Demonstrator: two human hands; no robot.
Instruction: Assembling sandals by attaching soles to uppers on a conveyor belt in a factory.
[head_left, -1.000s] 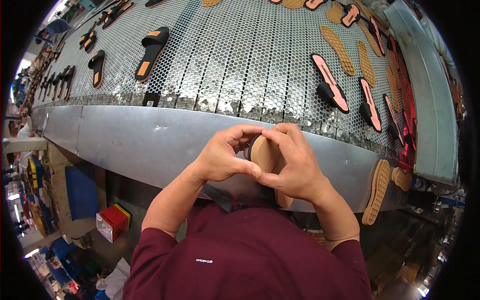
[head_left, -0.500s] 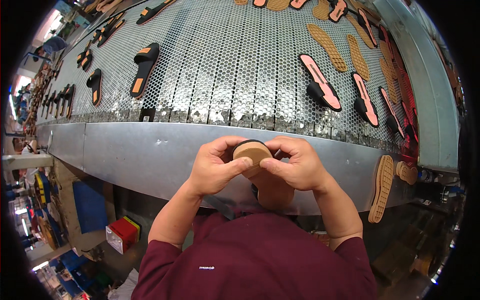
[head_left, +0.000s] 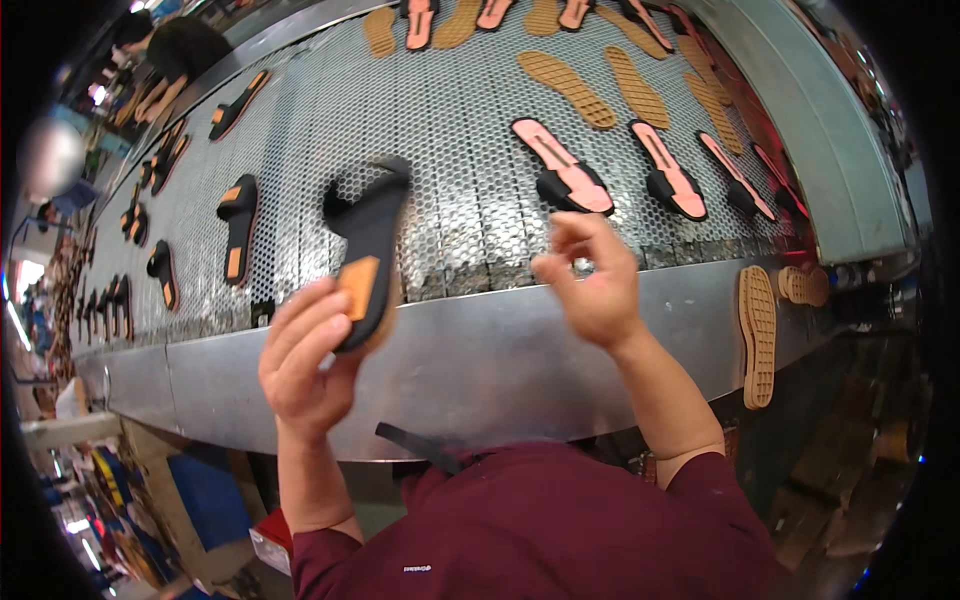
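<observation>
A black slide sandal (head_left: 375, 235) with an orange patch on its heel is gripped at the heel end by my left hand (head_left: 308, 360). Its strap end points away from me, over the near edge of the conveyor. My right hand (head_left: 598, 285) is empty, somewhat blurred, with thumb and fingers curved and apart. Just beyond its fingertips lies a black slipper upper with a pink underside (head_left: 562, 165); whether they touch I cannot tell. Another such pink-bottomed upper (head_left: 668, 172) rests to its right.
The perforated metal conveyor (head_left: 450, 130) carries finished black slides (head_left: 238, 225) at left and tan outsoles (head_left: 567, 88) at right. On the smooth metal ledge (head_left: 480, 350) stands a tan outsole (head_left: 758, 335) at far right. Another person (head_left: 185, 50) is at the far left.
The sandal was sole-up between both hands; now my left hand alone has it, insole up, farther forward and left. My right hand has let go and moved toward the pink-bottomed uppers. The view has shifted.
</observation>
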